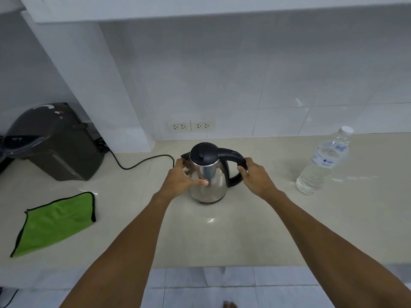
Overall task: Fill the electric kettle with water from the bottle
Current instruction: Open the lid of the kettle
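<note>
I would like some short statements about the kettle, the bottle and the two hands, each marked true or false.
1. The kettle has its lid closed. True.
2. The right hand holds the water bottle. False: it is on the kettle's black handle; the bottle stands alone to the right.
3. The left hand rests on the kettle's steel body. True.
4. The bottle's cap is off. False: the white cap is on.
5. The green cloth lies under the kettle. False: it lies apart, to the left on the counter.
</note>
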Tool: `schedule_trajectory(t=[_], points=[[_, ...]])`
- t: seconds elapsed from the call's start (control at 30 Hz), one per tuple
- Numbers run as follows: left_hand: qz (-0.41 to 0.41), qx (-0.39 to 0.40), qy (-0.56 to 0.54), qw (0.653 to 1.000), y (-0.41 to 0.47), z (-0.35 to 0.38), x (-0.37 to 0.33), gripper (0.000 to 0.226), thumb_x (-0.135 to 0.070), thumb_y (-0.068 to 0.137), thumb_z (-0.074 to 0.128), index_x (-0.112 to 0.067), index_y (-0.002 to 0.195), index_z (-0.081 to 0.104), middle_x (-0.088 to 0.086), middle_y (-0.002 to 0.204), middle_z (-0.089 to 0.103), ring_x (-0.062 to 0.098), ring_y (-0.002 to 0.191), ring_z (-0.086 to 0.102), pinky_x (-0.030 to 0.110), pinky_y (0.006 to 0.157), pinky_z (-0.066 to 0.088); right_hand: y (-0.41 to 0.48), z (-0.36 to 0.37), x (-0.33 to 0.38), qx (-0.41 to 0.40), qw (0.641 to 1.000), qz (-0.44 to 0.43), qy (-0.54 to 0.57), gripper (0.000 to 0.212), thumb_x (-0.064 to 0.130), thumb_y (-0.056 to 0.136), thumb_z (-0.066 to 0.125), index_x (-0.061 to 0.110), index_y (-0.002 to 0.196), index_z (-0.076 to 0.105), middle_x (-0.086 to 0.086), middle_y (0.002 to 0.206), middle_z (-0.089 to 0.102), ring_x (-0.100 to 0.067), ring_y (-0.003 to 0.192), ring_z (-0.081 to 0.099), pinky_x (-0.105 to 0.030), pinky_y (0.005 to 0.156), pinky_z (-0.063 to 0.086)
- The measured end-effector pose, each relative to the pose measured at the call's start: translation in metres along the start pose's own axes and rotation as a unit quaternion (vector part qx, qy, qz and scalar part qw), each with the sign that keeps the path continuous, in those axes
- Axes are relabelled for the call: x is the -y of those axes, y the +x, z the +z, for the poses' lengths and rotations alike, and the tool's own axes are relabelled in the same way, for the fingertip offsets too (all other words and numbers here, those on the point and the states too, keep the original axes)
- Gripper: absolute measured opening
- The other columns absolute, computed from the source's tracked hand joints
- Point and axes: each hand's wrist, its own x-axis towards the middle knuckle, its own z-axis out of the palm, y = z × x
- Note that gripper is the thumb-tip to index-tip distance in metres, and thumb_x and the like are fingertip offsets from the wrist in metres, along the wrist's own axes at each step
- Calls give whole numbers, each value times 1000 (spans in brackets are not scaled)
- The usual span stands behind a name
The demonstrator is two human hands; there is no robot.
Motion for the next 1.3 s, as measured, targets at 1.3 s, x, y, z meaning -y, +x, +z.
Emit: schedule_trajectory(t=[1.3], points=[[-19,-14,93,995,-98,26,46,103,-59,57,98,-28,139,43,-4,139,65,24,129,62,43,101,54,-82,11,2,113,983,144,11,39,28,99,34,14,133,47,-14,120,62,-32,104,59,-47,96,50]])
